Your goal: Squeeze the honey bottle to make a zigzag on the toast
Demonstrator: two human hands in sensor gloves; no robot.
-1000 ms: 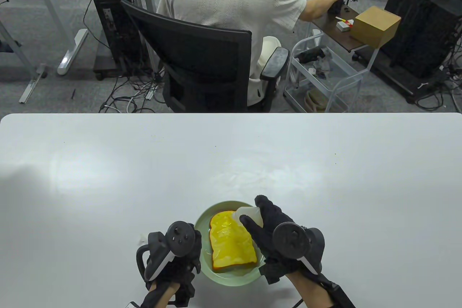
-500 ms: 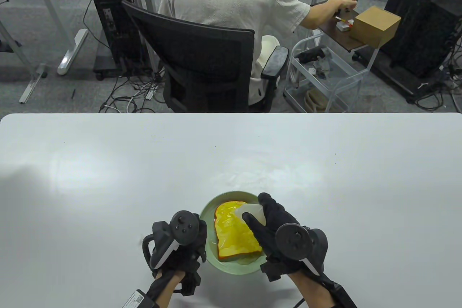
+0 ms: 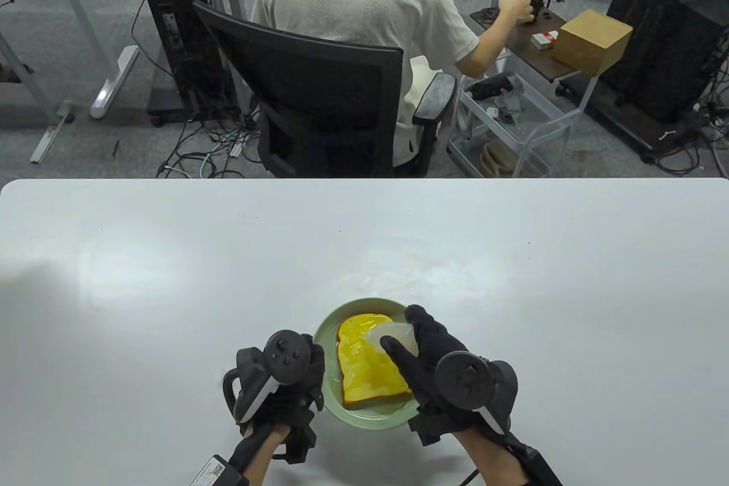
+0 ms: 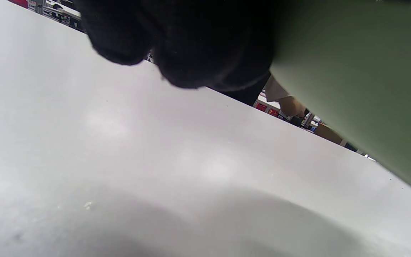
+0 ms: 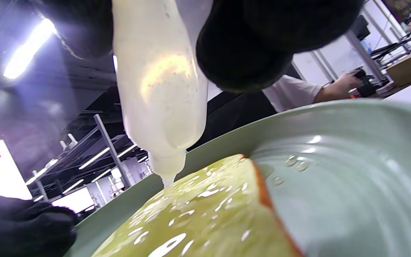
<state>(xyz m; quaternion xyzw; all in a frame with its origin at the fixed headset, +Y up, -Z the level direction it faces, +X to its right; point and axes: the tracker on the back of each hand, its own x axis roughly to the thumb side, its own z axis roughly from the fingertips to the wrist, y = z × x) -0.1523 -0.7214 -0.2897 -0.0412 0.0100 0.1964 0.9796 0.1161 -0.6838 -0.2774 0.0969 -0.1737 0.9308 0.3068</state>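
Seemingly, honey bottle (image 5: 159, 89) within right grip (image 3: 433, 360).

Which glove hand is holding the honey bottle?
The right hand. It grips the honey bottle upside down over the toast. The left hand only sits beside the plate.

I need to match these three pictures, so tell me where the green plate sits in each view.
Table view: green plate sits low centre on the table, between the two hands, toast on it.
Left wrist view: its green outer wall fills the upper right.
Right wrist view: its rim and inner floor span the right and lower frame.
Shared landmark: the seated person beyond the table.
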